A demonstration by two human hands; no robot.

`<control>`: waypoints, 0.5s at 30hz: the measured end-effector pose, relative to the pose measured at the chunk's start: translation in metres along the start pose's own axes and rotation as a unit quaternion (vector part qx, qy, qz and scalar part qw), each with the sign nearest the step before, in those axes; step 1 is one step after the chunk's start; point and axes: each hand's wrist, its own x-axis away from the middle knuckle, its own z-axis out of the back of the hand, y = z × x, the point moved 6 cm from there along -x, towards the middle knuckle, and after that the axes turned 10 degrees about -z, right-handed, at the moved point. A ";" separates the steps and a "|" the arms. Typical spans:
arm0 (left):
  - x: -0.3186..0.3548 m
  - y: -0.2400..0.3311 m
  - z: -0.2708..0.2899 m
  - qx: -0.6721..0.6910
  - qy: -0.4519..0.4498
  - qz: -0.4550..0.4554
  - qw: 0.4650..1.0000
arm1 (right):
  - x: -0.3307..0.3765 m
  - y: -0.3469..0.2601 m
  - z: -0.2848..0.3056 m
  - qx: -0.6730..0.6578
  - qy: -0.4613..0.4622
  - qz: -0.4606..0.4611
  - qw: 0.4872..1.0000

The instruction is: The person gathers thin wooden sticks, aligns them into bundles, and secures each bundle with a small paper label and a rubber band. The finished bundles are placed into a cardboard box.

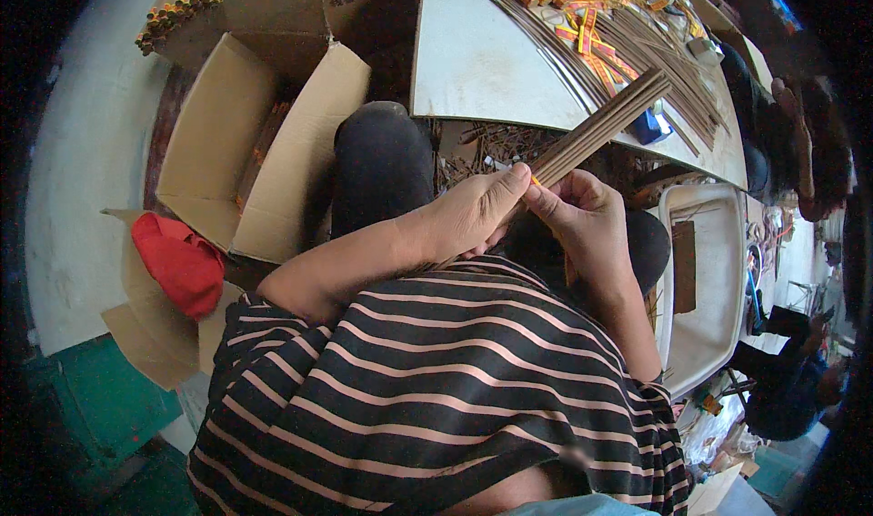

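Observation:
A bundle of brown incense sticks (605,120) slants up and to the right from between my hands, over the table's near edge. My left hand (477,209) is closed round its lower end, thumb lying along the sticks. On the other side, my right hand (587,209) pinches at the same end, thumb close to the left thumb. A small bit of yellow-orange band (535,181) shows between the two thumbs; the rest of it is hidden by the fingers. The bundle's lower end is also out of sight behind my hands.
On the white table (473,52) lie loose incense sticks (637,48), red-and-yellow paper bands (587,39) and a blue object (650,127). An open cardboard box (214,143) and red cloth (179,263) are at left. A white tub (714,334) stands at right, near other people.

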 end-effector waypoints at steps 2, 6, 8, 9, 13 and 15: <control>0.000 -0.001 0.000 -0.013 -0.003 0.012 1.000 | 0.003 -0.001 0.000 -0.011 -0.008 -0.006 1.000; 0.002 0.004 -0.002 0.028 0.001 0.043 0.999 | 0.007 -0.007 0.000 -0.044 -0.017 -0.002 0.999; 0.003 0.003 -0.002 0.042 0.006 0.064 0.997 | 0.008 -0.007 -0.001 -0.059 -0.025 0.002 0.998; 0.003 0.002 -0.003 0.055 0.005 0.065 0.996 | 0.008 -0.006 0.000 -0.065 -0.029 0.002 0.997; 0.003 -0.001 -0.005 0.086 0.006 0.072 0.994 | 0.010 -0.010 0.001 -0.076 -0.028 -0.017 0.997; 0.003 0.000 -0.005 0.087 0.006 0.072 0.994 | 0.006 -0.003 0.002 -0.071 -0.029 -0.010 0.997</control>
